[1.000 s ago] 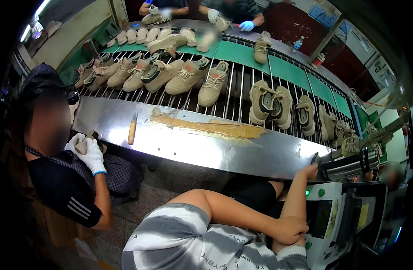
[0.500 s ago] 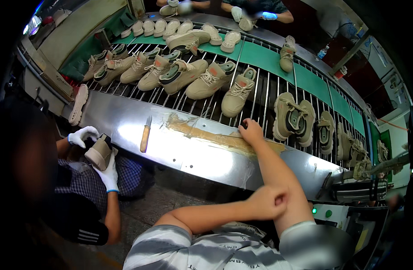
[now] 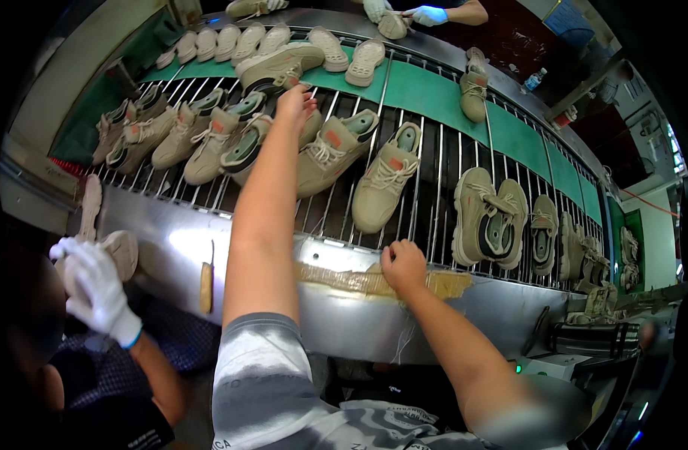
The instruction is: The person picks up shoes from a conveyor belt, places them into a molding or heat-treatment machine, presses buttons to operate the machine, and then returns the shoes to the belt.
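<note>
My left hand (image 3: pixel 296 107) is stretched far over the metal rack. Its fingers are slightly bent and apart beside the laces of a beige lace-up shoe (image 3: pixel 272 66) on the green belt; whether they touch it I cannot tell. Under that forearm, another beige shoe (image 3: pixel 244 154) is partly covered. My right hand (image 3: pixel 405 267) rests at the rack's near edge, fingers curled in, with nothing visible in them. Just beyond it lies a beige shoe with an orange tab (image 3: pixel 387 177). To its left stands a similar shoe (image 3: pixel 335 150).
Pale soles (image 3: pixel 246 43) line the green belt (image 3: pixel 426 94). More shoes (image 3: pixel 490 217) lie on the rack at right. A wooden-handled knife (image 3: pixel 206 285) lies on the steel ledge (image 3: pixel 329 322). At left, a co-worker's white-gloved hand (image 3: pixel 96 289) is beside a shoe; other gloved hands work across.
My left hand has left my right forearm and reached forward to the shoe on the belt. My right hand stays at the rack's edge. The left co-worker's glove has risen, and the view has shifted.
</note>
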Motion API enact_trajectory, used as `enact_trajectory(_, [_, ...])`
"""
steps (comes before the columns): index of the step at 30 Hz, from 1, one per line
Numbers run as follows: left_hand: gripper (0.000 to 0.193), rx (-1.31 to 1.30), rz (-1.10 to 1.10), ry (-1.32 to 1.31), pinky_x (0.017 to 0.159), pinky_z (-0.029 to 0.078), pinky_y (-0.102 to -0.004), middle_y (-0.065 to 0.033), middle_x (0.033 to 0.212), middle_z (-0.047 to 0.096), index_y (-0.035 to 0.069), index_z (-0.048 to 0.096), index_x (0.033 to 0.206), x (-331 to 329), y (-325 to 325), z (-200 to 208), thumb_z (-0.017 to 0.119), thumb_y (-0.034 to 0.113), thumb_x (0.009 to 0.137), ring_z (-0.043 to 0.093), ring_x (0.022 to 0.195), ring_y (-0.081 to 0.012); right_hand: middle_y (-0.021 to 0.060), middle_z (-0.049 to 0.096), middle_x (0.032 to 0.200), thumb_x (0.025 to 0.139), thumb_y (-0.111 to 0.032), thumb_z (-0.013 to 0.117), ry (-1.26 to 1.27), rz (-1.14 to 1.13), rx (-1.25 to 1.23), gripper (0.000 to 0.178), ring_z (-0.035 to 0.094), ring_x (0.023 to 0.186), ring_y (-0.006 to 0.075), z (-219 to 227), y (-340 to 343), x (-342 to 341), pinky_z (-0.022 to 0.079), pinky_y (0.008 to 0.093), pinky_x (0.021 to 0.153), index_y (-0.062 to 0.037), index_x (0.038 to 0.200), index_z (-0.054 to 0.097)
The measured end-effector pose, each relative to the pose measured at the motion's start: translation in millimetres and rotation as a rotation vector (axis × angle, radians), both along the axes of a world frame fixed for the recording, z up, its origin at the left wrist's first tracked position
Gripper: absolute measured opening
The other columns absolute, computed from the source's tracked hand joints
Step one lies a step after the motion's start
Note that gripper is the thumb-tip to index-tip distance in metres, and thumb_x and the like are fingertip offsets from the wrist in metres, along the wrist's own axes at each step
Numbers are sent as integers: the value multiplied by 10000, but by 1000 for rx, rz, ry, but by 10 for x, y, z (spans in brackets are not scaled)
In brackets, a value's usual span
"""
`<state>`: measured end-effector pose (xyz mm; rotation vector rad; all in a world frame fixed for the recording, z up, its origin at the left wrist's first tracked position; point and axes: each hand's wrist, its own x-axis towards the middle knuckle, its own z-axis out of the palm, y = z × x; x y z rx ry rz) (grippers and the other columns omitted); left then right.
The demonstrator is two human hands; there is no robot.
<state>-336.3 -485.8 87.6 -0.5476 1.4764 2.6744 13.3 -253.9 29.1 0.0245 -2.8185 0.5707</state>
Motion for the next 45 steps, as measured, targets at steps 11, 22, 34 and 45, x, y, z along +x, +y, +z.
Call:
enact_trajectory(11, [298, -135, 237, -202, 592, 529, -336, -144, 904, 564, -29, 557, 1049, -1566, -115, -1068, 682, 115, 820, 573, 705, -217, 91, 511, 686, 776, -164, 630, -42, 12, -63, 180, 541, 689, 285, 44, 20, -103, 446, 405, 626, -70, 651, 541])
enact_trajectory(22, [422, -450, 233, -84, 386, 416, -304, -125, 691, 578, -59, 558, 828, -1718, -205, -1358, 762, 307, 782, 537, 464, -195, 70, 520, 718, 777, -190, 622, -99, 42, -33, 153, 551, 716, 263, 52, 40, -157, 446, 388, 634, -87, 677, 570])
enact_trajectory(34, [110, -443, 32, 450, 373, 290, -259, -27, 584, 531, 48, 556, 748, -400, 282, 94, 577, 96, 845, 392, 392, -100, 72, 575, 776, 822, -231, 575, -76, 18, -59, 163, 580, 807, 262, -20, 2, -71, 465, 410, 686, -96, 731, 596])
enact_trajectory(45, [94, 78, -952, 395, 637, 485, -256, -51, 793, 631, 19, 614, 866, 4067, 2314, 2629, 599, 105, 832, 589, 681, -114, 172, 588, 1138, 797, -268, 704, 350, -313, -739, 494, 570, 1029, 320, 606, 556, 1203, 448, 416, 899, -10, 1190, 549])
